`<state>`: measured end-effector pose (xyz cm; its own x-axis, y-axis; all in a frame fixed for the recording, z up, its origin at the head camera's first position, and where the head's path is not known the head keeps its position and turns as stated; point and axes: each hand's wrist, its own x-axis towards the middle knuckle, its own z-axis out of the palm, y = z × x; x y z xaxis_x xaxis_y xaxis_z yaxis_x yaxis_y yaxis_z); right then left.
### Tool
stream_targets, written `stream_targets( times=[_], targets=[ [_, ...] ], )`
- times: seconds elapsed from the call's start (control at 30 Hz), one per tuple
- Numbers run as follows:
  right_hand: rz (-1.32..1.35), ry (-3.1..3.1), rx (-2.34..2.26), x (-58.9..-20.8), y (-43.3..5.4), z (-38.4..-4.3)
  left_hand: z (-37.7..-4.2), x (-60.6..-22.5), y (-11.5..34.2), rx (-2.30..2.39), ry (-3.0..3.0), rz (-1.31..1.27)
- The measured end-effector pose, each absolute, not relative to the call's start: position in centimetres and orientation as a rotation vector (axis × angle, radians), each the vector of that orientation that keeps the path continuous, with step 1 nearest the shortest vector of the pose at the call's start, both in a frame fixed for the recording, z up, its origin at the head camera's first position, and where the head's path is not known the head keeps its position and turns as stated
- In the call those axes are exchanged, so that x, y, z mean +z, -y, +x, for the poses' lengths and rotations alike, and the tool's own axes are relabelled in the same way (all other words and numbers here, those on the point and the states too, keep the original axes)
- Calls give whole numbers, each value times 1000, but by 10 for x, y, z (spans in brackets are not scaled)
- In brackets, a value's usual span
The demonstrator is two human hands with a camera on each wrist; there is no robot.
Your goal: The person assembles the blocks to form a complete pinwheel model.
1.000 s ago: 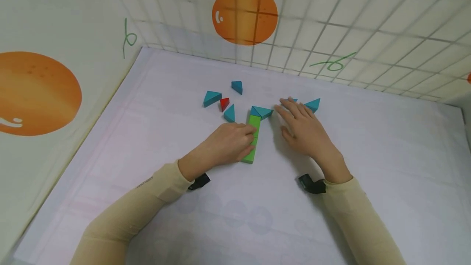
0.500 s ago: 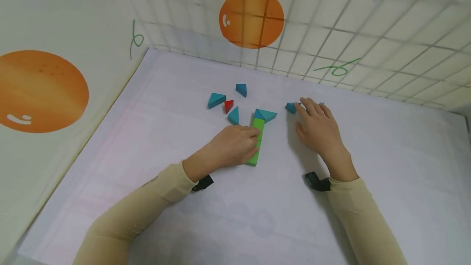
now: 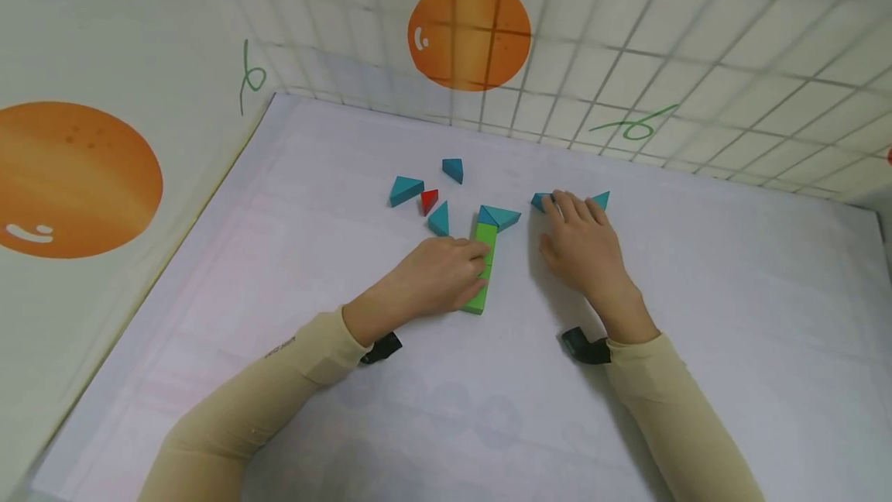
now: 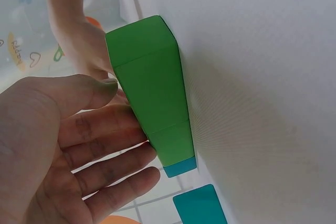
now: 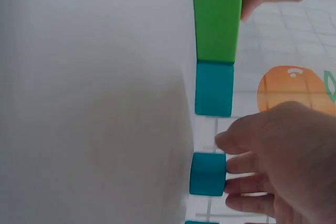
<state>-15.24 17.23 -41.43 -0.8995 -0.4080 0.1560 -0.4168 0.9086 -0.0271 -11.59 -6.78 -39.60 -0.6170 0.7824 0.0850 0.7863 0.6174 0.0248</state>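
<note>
My left hand [image 3: 442,273] rests its fingertips on a row of green blocks [image 3: 486,232]. The left wrist view shows its fingers loosely extended against the tops of the green blocks [image 4: 149,87]. Joined to the row's far end are a small blue triangular block [image 3: 484,215] and a larger teal triangular block [image 3: 505,217]. My right hand [image 3: 581,246] is over to the right, its fingers reaching over a blue block [image 3: 540,201]. In the right wrist view, nearly straight fingertips touch the top of a teal block [image 5: 208,174], while the thumb stays apart from it.
Left of the row lie teal triangular blocks [image 3: 406,190], a small red triangular block [image 3: 429,201] and a blue block [image 3: 453,170]. Another teal triangular block [image 3: 602,199] shows beyond my right hand. Walls printed with oranges [image 3: 469,33] border the white surface.
My right hand moved right, away from the row's teal triangle, to the far-right blocks, then shifted slightly back left. My left hand has stayed on the green blocks.
</note>
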Motion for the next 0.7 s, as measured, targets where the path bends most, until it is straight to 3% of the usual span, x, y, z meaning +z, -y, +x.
stream_targets(
  times=[0.7],
  targets=[
    [643,2925,105,-420,-161,-146,-115,-398,67,-78,2714,-1338]
  ],
)
